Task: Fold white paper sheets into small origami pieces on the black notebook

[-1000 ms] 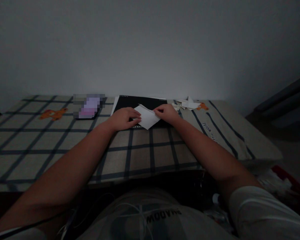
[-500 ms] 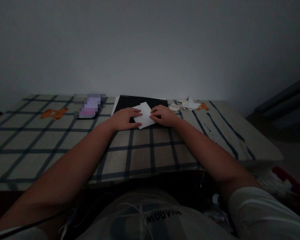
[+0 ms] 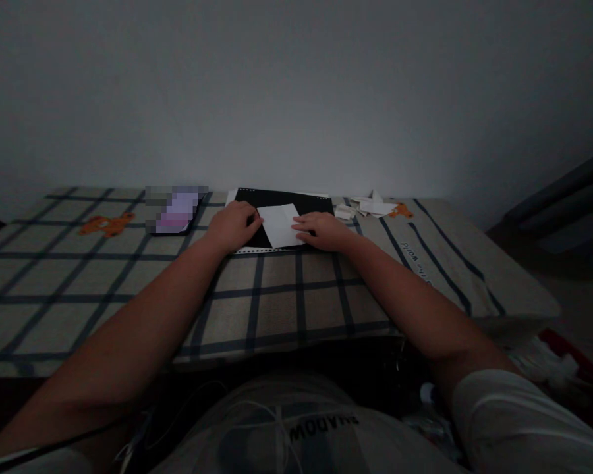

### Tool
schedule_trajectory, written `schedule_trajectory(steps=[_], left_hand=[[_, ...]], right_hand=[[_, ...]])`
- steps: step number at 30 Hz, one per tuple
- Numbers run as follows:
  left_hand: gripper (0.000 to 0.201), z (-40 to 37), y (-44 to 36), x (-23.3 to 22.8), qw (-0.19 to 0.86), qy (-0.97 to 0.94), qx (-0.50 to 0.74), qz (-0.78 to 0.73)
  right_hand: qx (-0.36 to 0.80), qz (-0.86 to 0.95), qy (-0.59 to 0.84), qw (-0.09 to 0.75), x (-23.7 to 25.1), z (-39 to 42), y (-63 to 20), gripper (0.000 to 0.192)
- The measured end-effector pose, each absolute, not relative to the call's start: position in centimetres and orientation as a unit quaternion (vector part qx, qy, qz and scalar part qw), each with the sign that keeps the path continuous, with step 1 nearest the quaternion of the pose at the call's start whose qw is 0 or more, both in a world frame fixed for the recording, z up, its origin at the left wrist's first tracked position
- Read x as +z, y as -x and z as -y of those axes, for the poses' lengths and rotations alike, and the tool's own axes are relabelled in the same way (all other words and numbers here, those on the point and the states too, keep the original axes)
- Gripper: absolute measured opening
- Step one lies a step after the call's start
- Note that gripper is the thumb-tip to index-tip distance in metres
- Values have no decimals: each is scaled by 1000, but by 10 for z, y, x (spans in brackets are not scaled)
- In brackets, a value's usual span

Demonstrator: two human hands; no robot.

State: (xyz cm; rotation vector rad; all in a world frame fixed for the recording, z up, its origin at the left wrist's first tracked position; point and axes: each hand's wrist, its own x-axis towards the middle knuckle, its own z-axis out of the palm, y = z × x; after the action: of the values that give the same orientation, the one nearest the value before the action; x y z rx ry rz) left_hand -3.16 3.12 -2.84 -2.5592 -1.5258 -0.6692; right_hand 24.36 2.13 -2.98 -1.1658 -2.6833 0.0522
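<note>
The left hand (image 3: 233, 225) is curled at the left edge of the white paper (image 3: 278, 225), with thumb and forefinger close to each other; I cannot tell whether they pinch the edge or only rest beside it. The right hand (image 3: 323, 230) has its thumb and fingers a little spread, and the tips lie on the right part of this paper.

Behind everything rises a plain grey wall (image 3: 296, 99). Before it is a table covered with a pale cloth (image 3: 277, 303), which has dark blue stripes crossing into squares. At the bottom one sees the person's light shirt (image 3: 261, 428), with dark letters on it.

On the cloth, near the wall, lies a black sheet (image 3: 286, 197), with rows of small holes along its edge; some white sheets (image 3: 230, 197) show from under its left side. The paper is folded and lies upon the black sheet, between the two hands.

To the left, well apart from the left hand, there is a phone (image 3: 178, 214), partly blurred. An orange bear (image 3: 107, 225) is pictured on the cloth farther left. Beyond the right hand, to the right of the black sheet, are several folded paper pieces (image 3: 375, 207).
</note>
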Motion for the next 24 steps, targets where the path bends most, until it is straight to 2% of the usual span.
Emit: schedule_trajectory(steps=[4, 18, 24], left_hand=[[25, -30, 31, -26, 48, 846, -226, 481], [42, -17, 20, -18, 28, 827, -258, 498], [45, -16, 18, -17, 35, 826, -232, 513]], right_hand=[[14, 911, 401, 100, -30, -21, -243, 39], [8, 917, 384, 113, -34, -22, -242, 41], [-9, 912, 398, 97, -33, -17, -235, 53]])
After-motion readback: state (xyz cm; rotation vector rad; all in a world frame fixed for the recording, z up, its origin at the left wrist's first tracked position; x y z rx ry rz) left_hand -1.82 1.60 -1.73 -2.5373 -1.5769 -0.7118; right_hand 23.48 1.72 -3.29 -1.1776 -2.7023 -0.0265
